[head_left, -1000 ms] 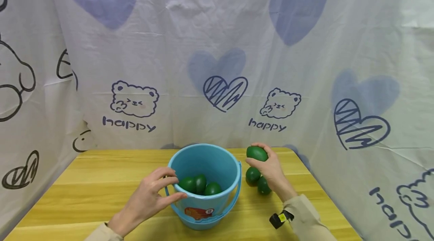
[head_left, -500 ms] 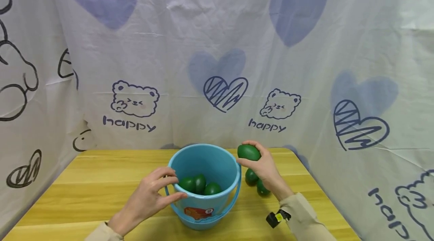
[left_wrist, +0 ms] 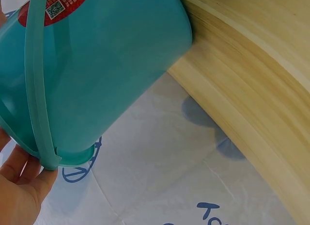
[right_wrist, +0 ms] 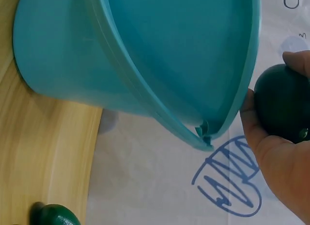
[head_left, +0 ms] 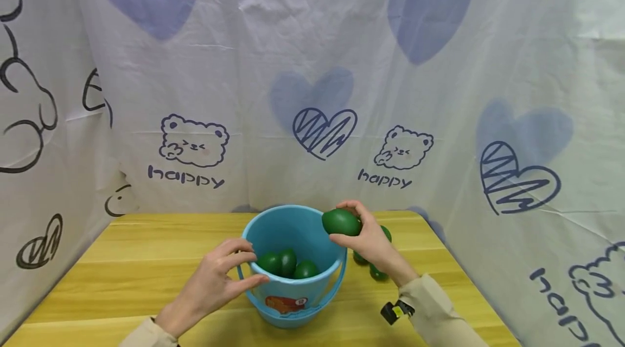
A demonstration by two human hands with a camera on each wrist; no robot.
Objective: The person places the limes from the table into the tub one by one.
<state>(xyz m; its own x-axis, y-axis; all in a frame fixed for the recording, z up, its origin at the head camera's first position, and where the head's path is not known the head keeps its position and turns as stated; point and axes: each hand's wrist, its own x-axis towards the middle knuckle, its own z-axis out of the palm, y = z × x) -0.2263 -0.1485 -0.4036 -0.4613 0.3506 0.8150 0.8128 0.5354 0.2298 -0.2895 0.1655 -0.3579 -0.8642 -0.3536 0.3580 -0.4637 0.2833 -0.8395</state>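
A light blue bucket (head_left: 293, 227) with a red sticker stands on the table. My left hand (head_left: 210, 276) grips its near left rim, and in the left wrist view the fingers (left_wrist: 34, 172) meet the rim beside the handle joint. Above the bucket's right rim, my right hand (head_left: 371, 241) holds a dark green avocado (head_left: 340, 222) between thumb and fingers. The right wrist view has this avocado (right_wrist: 278, 101) just outside the rim's edge. Three avocados (head_left: 306, 270) lie inside the bucket.
More avocados (head_left: 378, 272) lie on the wooden table (head_left: 166, 249) right of the bucket, partly hidden by my right hand. The bucket's handle (head_left: 337, 287) hangs down its front. A white cloth (head_left: 254, 173) with hearts and bears hangs behind and at both sides.
My right hand has carried the avocado leftward from over the table's right side to the bucket's right rim. The left hand keeps its place on the bucket.
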